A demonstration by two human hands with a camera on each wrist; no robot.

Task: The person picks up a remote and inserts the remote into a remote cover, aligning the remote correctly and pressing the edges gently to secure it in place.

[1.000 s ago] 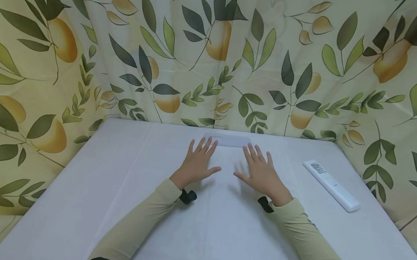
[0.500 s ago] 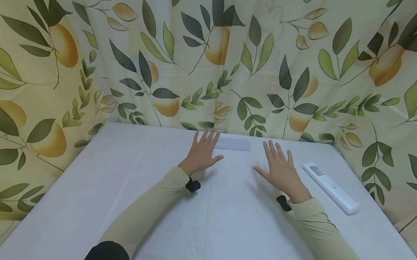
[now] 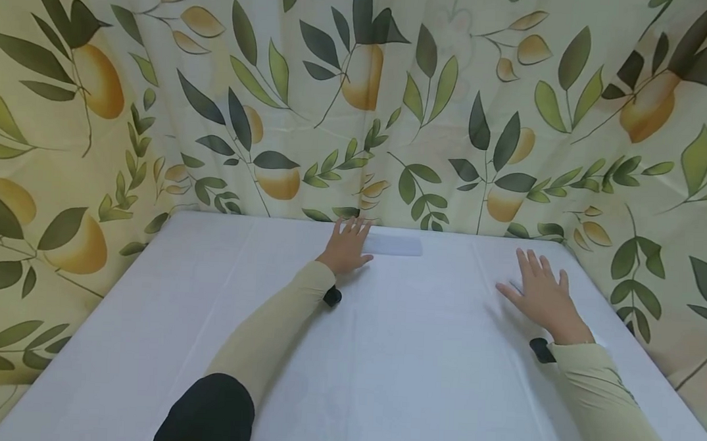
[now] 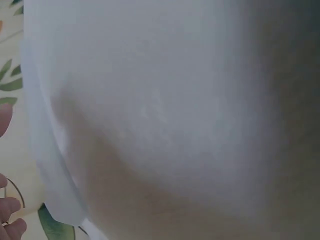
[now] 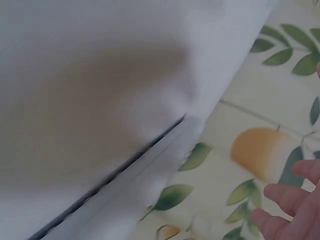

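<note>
Patterned curtain [image 3: 387, 133]: hanging behind and beside the surface, displaying green leaves and orange fruit on cream.
White surface [image 3: 430, 368]: stretching from the foreground to the foot of the curtain.
Left sleeve [image 3: 268, 335]: reaching diagonally toward the far edge, passing under a black rounded shape [image 3: 209, 415] at the lower end.
Right sleeve [image 3: 606, 406]: slanting in from the lower right.
Dark-edged band [image 5: 135, 180]: running diagonally across the right wrist view, too blurred to identify.
Right hand [image 3: 545, 298]: hovering above the right part of the surface, extending straight fingers and a spread thumb, casting a shadow to the left.
Left hand [image 3: 342, 249]: extending spread fingers near the far edge, pointing the thumb toward the clear strip; touch impossible to tell.
Clear strip [image 3: 396, 246]: lying flat near the far edge, just right of the left hand.
Black wrist devices [image 3: 332, 296]: sitting at both cuffs.
Pale object [image 3: 514, 286]: showing only as a sliver between right thumb and fingers.
</note>
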